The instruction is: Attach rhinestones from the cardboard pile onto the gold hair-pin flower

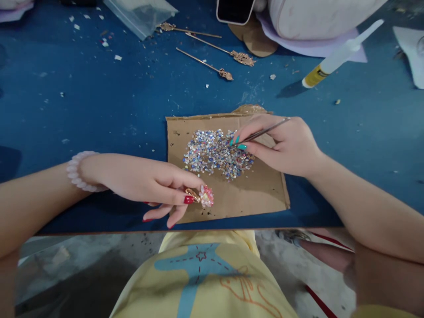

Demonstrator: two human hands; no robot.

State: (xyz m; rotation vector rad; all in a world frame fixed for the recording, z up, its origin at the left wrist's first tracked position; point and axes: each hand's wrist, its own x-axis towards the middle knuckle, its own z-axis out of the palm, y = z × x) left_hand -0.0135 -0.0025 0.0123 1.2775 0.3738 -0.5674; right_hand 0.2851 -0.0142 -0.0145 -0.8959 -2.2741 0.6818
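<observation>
My left hand pinches a small gold-toned ornament set with pink and clear stones, its metal part between thumb and fingers. It hovers over the near left part of a cardboard sheet. In my right hand is a pair of tweezers, held like a pen. Their tips reach down into a spread of small shiny rhinestones in mixed silver, blue and pink on the cardboard. Whether a stone sits between the tips cannot be made out.
Several gold hairpins lie at the back, beside a clear plastic bag. A glue bottle with a yellow label stands at the back right. Near it are a phone and a white pouch. Scraps dot the blue table.
</observation>
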